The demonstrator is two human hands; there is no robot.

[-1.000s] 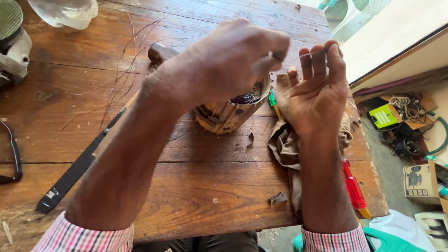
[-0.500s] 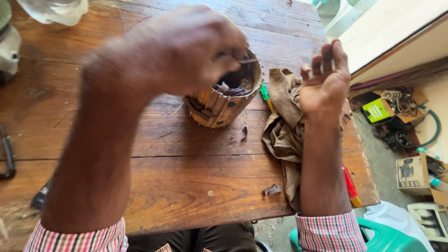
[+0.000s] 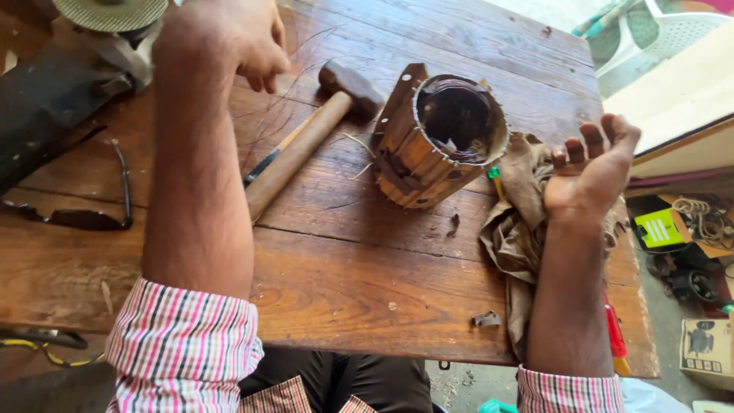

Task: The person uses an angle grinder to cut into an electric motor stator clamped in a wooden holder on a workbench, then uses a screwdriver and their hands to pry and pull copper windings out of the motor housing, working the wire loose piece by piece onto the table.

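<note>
Left hand (image 3: 229,38), upper left of the frame: fingers curled loosely inward, grip holding nothing visible, raised above the counter (image 3: 344,275) just beside the hammer (image 3: 306,145). Right hand (image 3: 592,168), right of centre: palm up, fingers half bent and spread, grip empty, wrist resting on a crumpled brown rag (image 3: 512,229). Between the hands, at upper centre, a motor stator (image 3: 440,138) lies tilted on the counter, its open bore facing up, its lower edge touching the rag. Dark glasses (image 3: 84,218) lie at left. An angle grinder (image 3: 107,23) sits in the top left corner.
</note>
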